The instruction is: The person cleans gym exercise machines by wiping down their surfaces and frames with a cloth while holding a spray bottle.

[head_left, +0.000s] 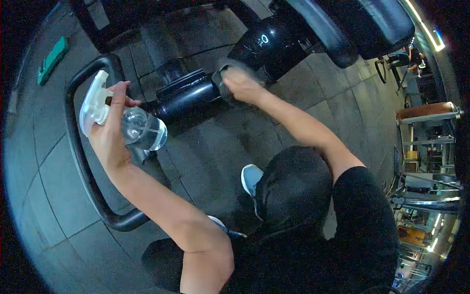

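My left hand [110,134] is wrapped around the neck of a clear spray bottle [144,128] with a white trigger head. The bottle is tilted sideways, with some clear liquid inside. My right hand [242,85] grips a dark grey cloth [229,66], partly smeared by motion. It rests against the glossy black frame of a gym machine [191,95], where the round tube meets a wider black housing [274,41]. Part of the cloth is hidden behind my fingers.
A bent black handlebar [81,152] loops around the left of the bottle. Black pads [387,24] overhang the upper right. A green object [53,59] lies on the tiled floor. Racks [428,117] and another person [413,58] are at far right. My shoe [251,179] is below.
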A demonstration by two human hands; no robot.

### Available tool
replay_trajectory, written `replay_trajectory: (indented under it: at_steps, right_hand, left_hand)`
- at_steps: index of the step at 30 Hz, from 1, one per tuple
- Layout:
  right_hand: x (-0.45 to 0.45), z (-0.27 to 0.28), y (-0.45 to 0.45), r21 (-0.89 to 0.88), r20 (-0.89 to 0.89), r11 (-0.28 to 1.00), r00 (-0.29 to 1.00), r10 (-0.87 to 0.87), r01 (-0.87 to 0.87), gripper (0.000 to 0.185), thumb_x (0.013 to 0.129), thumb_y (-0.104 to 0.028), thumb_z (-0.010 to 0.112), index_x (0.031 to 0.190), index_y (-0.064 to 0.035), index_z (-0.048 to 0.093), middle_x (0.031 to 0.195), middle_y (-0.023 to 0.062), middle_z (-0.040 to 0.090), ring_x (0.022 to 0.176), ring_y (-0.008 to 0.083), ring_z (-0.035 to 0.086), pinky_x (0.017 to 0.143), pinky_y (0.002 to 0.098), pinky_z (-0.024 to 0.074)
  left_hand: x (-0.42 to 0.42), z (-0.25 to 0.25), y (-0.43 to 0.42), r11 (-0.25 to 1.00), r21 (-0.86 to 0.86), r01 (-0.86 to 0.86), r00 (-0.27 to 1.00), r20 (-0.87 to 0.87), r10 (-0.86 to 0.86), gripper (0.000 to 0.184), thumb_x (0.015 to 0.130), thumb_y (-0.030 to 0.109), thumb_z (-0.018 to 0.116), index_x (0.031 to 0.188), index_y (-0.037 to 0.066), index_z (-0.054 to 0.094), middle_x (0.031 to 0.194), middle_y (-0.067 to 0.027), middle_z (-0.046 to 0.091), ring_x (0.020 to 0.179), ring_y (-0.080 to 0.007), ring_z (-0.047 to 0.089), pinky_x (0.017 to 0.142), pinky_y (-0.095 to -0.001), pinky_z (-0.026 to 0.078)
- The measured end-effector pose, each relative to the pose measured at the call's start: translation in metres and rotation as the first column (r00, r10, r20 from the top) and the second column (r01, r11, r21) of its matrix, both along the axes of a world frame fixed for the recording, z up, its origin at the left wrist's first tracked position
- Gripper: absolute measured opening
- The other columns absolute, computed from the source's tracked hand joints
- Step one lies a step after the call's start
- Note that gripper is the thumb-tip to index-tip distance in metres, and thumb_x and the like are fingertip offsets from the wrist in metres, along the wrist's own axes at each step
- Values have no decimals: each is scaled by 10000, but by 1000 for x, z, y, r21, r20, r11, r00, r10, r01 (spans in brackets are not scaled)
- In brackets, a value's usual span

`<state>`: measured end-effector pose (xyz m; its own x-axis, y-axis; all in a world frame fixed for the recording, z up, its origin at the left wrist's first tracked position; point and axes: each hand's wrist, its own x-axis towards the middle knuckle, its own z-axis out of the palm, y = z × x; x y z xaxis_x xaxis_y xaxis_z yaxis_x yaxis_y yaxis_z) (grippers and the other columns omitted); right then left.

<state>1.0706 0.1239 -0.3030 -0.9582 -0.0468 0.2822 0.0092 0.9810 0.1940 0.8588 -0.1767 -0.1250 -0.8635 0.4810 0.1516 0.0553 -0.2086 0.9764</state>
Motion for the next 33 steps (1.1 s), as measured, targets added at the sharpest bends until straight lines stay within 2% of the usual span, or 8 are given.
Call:
replay_trajectory:
  at_steps: [9,17,21,23,26,27,29,33]
  right_hand:
    - [-11,165,19,269,-400,754,782,-478,599,610,767,-358,734,1271,-34,619,1368,164,585,1319,352,503,1143,512,324]
    - [-72,38,1,516,308,808,818,-486,285,383,876,-217,468,1063,37,684,1070,220,683,1095,312,605,1020,481,385]
    - [-21,-32,-2,356,152,920,961,-230,163,474,849,-130,514,1268,75,597,1281,233,617,1244,374,549,1130,531,308]
    - [14,-16,-19,-470,11,852,967,-256,231,650,820,-53,532,1457,32,435,1465,213,489,1368,382,450,1171,543,263]
    - [65,14,-30,49,-154,843,838,-523,535,778,784,-13,549,1528,5,322,1573,213,342,1493,358,265,1201,539,212]
    - [73,18,-28,-213,-290,822,769,-569,528,726,854,-73,566,1533,-11,317,1584,226,311,1512,369,194,1211,507,193]
    - [58,23,-11,-816,-411,519,378,-830,254,689,954,-249,617,1532,-19,322,1613,192,274,1514,336,197,1211,446,193]
    - [16,81,18,-875,-250,56,351,-902,-481,773,992,-508,564,1537,-24,307,1634,125,239,1501,269,212,1210,387,175]
  left_hand:
    - [12,5,14,999,-8,54,998,38,-53,314,845,192,809,1063,-14,718,802,-62,693,692,-136,648,649,-274,487]
    - [9,8,5,999,-44,3,1000,-11,-3,317,853,220,805,1034,-25,715,868,-90,709,699,-150,657,649,-287,517]
    - [12,20,-2,999,-33,-9,999,-41,8,309,870,221,792,1014,-40,709,856,-108,699,692,-161,651,667,-309,540]
    - [16,20,0,999,-40,12,997,-72,-15,313,882,227,775,1048,-29,703,860,-102,696,715,-179,672,667,-312,536]
    - [27,22,0,998,-29,48,995,-83,-50,315,895,227,757,1082,-18,695,929,-115,718,740,-191,693,662,-314,534]
    - [31,24,0,994,-76,73,992,-97,-80,310,894,225,757,1076,-20,695,929,-117,719,746,-192,694,664,-310,532]
    - [45,31,2,987,-143,79,991,-99,-94,304,892,231,758,1044,-26,703,855,-102,698,755,-198,694,674,-305,519]
    - [58,38,-6,978,-185,95,985,-127,-120,316,895,236,752,1032,-44,702,788,-90,674,760,-207,693,698,-310,510]
